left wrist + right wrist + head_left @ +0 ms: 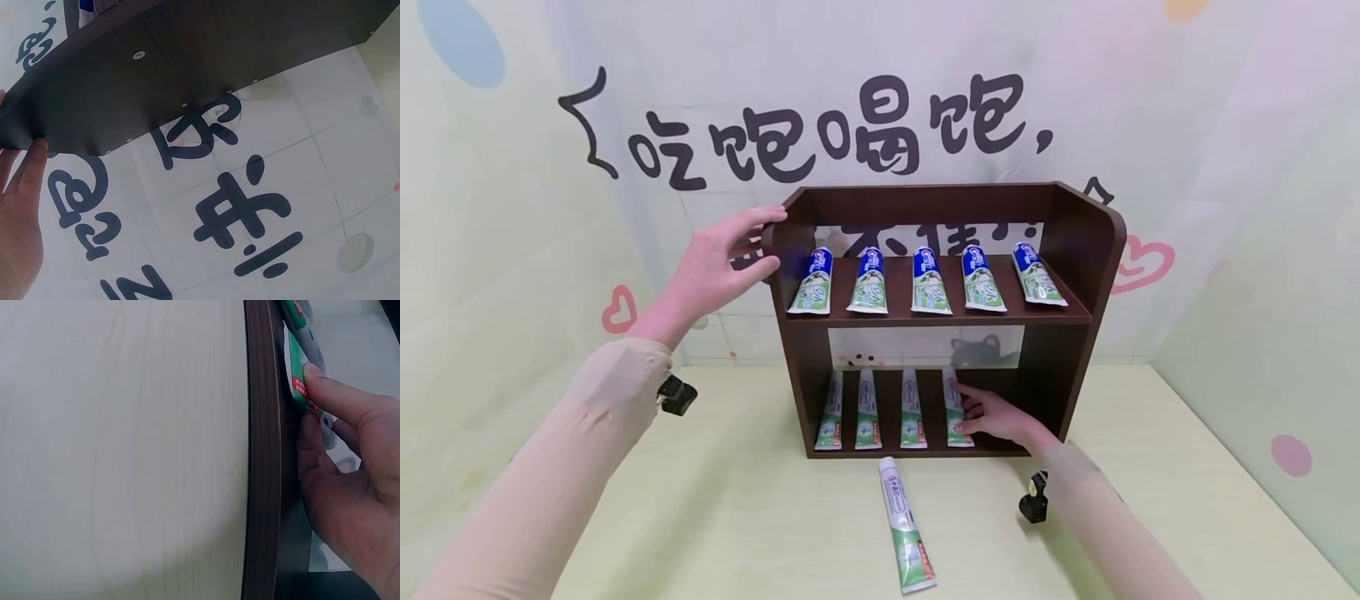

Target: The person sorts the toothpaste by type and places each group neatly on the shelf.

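Observation:
In the head view a dark brown two-tier shelf (943,320) stands on the table. Along its lower tier lie several white-and-green toothpaste tubes (867,410). My right hand (997,417) pinches the rightmost of these, a toothpaste tube (955,412), which lies on the shelf; in the right wrist view the thumb and fingers meet its red-labelled end (299,384). My left hand (718,265) rests its fairly straight fingers against the upper left side panel (187,69). Another white-and-green tube (906,525) lies on the table in front of the shelf.
Several blue-and-green toothpaste tubes (927,282) lie spaced along the upper tier. Behind the shelf hangs a pale backdrop (850,50) with large black characters and coloured shapes. The light wooden table (760,517) extends around the shelf's base.

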`<state>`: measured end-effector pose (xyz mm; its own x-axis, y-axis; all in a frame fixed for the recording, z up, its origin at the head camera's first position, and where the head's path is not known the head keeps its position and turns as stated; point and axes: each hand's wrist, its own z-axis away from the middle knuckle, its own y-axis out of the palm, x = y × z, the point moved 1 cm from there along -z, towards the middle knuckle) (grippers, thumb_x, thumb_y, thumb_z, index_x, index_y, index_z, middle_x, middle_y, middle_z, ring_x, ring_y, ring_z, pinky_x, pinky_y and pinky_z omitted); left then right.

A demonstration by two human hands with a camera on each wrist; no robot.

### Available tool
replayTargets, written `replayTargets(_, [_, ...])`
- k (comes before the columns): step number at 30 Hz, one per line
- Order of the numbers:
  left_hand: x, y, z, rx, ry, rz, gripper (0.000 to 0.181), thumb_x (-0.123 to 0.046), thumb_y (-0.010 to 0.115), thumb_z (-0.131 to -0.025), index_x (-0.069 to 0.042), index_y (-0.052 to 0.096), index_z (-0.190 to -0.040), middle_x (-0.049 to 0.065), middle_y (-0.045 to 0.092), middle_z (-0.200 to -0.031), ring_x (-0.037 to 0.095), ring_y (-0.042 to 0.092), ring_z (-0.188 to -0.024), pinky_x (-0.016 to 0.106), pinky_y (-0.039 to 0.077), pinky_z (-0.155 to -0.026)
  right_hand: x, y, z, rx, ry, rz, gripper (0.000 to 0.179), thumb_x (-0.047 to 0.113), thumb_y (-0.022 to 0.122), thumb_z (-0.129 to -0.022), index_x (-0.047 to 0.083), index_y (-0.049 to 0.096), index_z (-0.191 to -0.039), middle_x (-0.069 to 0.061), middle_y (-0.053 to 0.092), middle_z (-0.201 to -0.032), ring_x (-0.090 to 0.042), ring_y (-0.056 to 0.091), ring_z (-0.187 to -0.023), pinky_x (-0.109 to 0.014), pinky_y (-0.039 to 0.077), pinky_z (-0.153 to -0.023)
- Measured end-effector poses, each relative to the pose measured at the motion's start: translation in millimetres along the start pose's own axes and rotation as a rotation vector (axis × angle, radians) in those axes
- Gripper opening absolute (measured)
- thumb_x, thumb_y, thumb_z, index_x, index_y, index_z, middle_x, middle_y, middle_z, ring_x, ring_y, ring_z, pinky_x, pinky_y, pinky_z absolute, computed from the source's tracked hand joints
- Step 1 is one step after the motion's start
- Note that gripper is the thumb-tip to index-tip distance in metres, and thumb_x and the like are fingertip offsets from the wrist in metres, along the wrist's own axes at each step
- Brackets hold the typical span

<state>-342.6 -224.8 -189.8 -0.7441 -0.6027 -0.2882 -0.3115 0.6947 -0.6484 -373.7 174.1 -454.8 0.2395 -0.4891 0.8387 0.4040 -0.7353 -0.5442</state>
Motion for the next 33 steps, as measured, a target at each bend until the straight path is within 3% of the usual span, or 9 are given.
replayTargets(18, [-2.0, -2.7, -1.3, 0.005, 0.005, 0.0, 0.053, -0.003, 0.071, -0.087, -0.01, 0.057, -0.138, 0.007, 0.058, -0.143, 0.023, 0.062, -0.118, 0.007, 0.051, -0.097, -3.6, 0.9, 0.7, -0.027, -0.012, -0.024, 0.082, 0.012, 0.072, -0.089, 0.007, 0.026, -0.156, -0.022, 0.052, -0.123, -0.024, 0.054, -0.104, -0.025, 0.055, -0.084])
replayTargets(22, [-2.1, -3.1, -0.2, 0.011, 0.005, -0.004, 0.054, -0.003, 0.071, -0.087, -0.011, 0.057, -0.138, 0.006, 0.058, -0.143, 0.022, 0.063, -0.119, 0.011, 0.052, -0.098, -5.8, 2.6, 0.7, -0.048, -0.018, -0.009, 0.081, 0.012, 0.073, -0.089, 0.006, 0.028, -0.156, -0.022, 0.053, -0.123, -0.023, 0.055, -0.103, -0.028, 0.056, -0.085])
replayTargets(26, [-1.2, -2.8, 0.4, 0.011, 0.001, 0.0, 0.054, -0.003, 0.071, -0.087, -0.012, 0.057, -0.138, 0.006, 0.058, -0.143, 0.023, 0.063, -0.119, 0.007, 0.05, -0.098, -5.9, 3.8, 0.7, -0.07, -0.011, 0.001, 0.079, 0.012, 0.073, -0.088, 0.004, 0.03, -0.155, -0.022, 0.055, -0.123, -0.023, 0.057, -0.103, -0.033, 0.057, -0.088])
replayTargets(33, [-0.5, -1.9, 0.2, 0.011, -0.004, 0.004, 0.053, -0.003, 0.07, -0.088, -0.011, 0.057, -0.138, 0.007, 0.058, -0.143, 0.026, 0.063, -0.119, 0.007, 0.05, -0.098, 2.5, 7.1, 4.6, -0.163, 0.023, 0.049, 0.069, 0.011, 0.071, -0.09, -0.005, 0.038, -0.148, -0.026, 0.059, -0.123, -0.032, 0.061, -0.108, -0.043, 0.058, -0.093])
